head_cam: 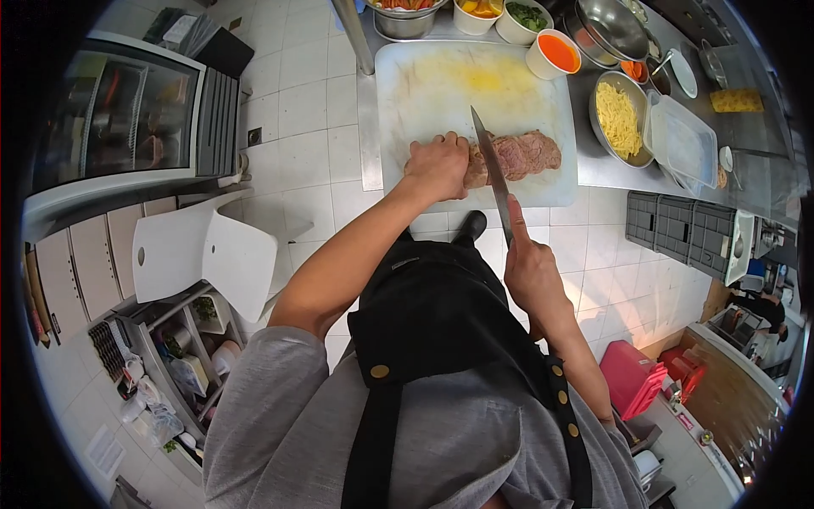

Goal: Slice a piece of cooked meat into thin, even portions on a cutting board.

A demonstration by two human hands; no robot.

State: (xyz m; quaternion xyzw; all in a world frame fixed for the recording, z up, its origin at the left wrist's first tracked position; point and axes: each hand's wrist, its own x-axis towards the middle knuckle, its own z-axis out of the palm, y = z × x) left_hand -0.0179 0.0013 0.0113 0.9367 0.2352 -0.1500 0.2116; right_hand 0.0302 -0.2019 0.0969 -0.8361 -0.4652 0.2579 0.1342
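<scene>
A piece of cooked meat [524, 154] lies across a white plastic cutting board [420, 89], its right part in overlapping slices. My left hand [439, 162] grips the meat's left end, fingers curled over it. In my right hand [533, 270] is a long kitchen knife [493, 162], the index finger laid along it. The blade crosses the meat just right of my left hand, its tip pointing away from me. How deep the edge sits in the meat I cannot tell. My right hand hides the knife's handle. Yellow stains mark the far part of the board.
A white tub of orange sauce [558, 52] stands on the board's far right corner. Tubs of citrus pieces [478, 14] and green leaves [523, 22] sit behind. To the right are a bowl of yellow shreds [618, 121] and clear plastic containers [683, 140]. A person [763, 312] is far right.
</scene>
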